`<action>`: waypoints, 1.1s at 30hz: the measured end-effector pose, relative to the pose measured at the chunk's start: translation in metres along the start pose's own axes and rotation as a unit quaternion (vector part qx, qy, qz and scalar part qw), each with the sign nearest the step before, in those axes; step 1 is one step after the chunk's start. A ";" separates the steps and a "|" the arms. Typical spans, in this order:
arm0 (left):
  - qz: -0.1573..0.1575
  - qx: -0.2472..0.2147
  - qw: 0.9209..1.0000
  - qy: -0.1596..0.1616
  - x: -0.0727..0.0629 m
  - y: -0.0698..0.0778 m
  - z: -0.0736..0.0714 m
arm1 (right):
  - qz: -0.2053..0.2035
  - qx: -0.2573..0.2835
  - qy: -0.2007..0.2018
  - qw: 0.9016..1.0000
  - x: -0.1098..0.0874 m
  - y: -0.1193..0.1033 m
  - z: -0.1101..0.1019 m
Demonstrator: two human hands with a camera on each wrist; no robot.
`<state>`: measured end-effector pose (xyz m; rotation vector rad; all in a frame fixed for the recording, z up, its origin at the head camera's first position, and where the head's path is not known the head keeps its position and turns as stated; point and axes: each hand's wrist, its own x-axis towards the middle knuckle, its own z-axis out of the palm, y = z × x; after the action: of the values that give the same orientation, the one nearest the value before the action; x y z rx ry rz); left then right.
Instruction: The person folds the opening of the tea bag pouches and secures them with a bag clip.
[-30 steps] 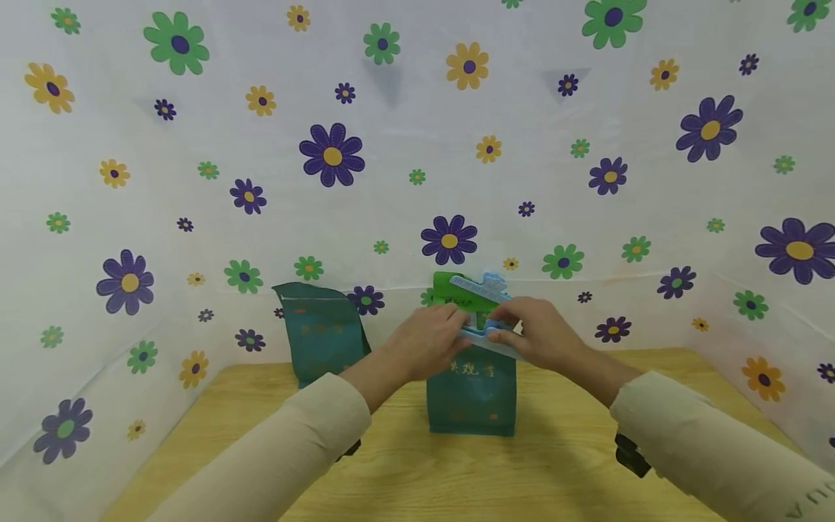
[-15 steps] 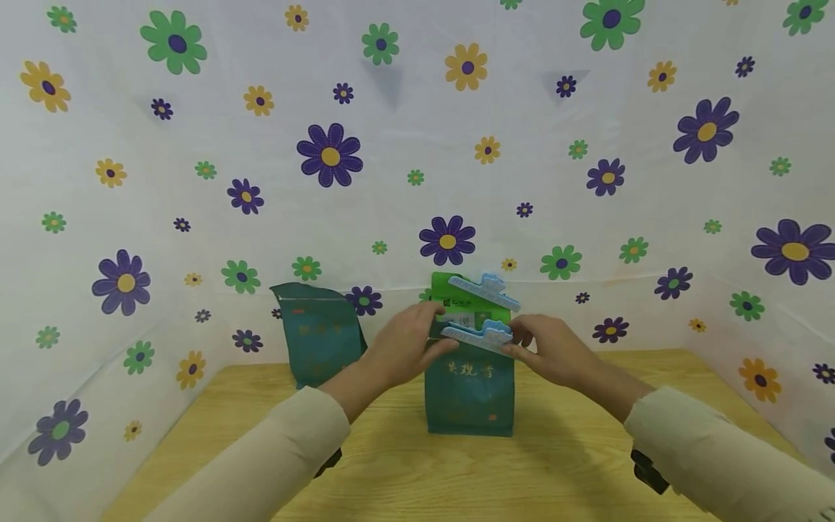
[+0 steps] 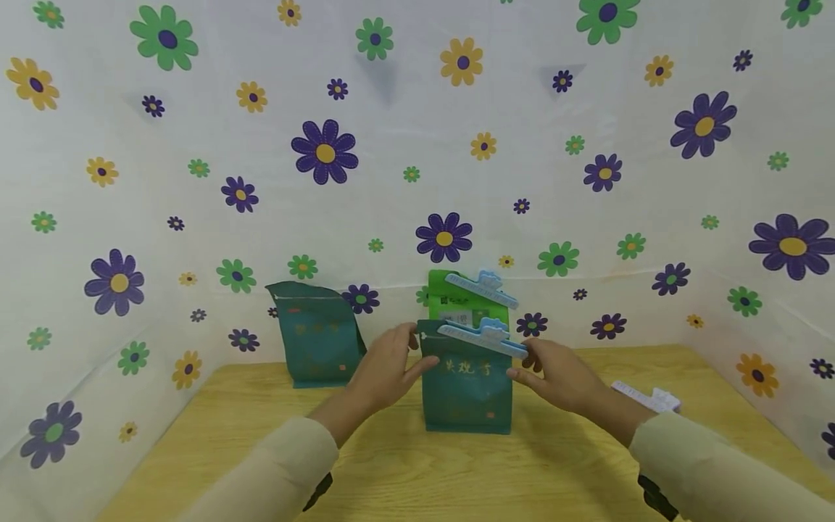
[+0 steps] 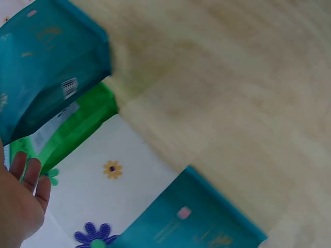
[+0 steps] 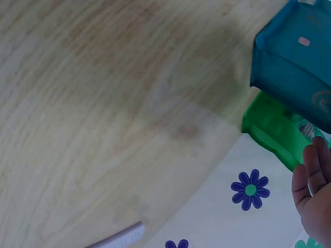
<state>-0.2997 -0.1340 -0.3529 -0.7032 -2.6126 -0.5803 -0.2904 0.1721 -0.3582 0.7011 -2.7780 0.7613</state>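
A teal pouch [image 3: 467, 395] with gold lettering stands upright on the table, a light blue bag clip [image 3: 483, 337] slanting across its top. Right behind it rises a green bag [image 3: 450, 296] with a second blue bag clip [image 3: 483, 288] at its top. My left hand [image 3: 388, 366] is at the teal pouch's left edge, thumb toward the front. On the other side, my right hand [image 3: 561, 373] is by the right edge, just below the clip's lower end. Fingers are extended and relaxed in the left wrist view [image 4: 31, 175] and the right wrist view [image 5: 313, 170].
Another teal pouch [image 3: 320, 344] without a clip stands back left on the wooden table [image 3: 391, 478]. A whitish bag clip [image 3: 647, 396] lies on the right, partly behind my right forearm. A flower-printed white sheet [image 3: 391, 210] hangs behind and at both sides.
Both hands have come off the clip on the front pouch and moved lower, the left one also leftward. The whitish clip at the right has come out from behind the right arm.
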 end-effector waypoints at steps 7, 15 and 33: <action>-0.023 -0.032 0.999 -0.016 -0.016 -0.007 0.020 | 0.025 0.027 -0.022 0.999 -0.008 0.004 0.016; -0.058 -0.071 0.996 -0.019 -0.029 -0.012 0.049 | 0.037 0.021 -0.035 0.998 -0.011 0.009 0.035; 0.012 0.044 0.996 -0.079 -0.044 -0.015 0.064 | -0.136 -0.154 -0.014 0.979 -0.027 0.023 0.067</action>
<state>-0.2875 -0.1324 -0.4308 -0.7809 -2.7503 -0.4157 -0.2808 0.1655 -0.4336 1.0001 -2.6565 0.2623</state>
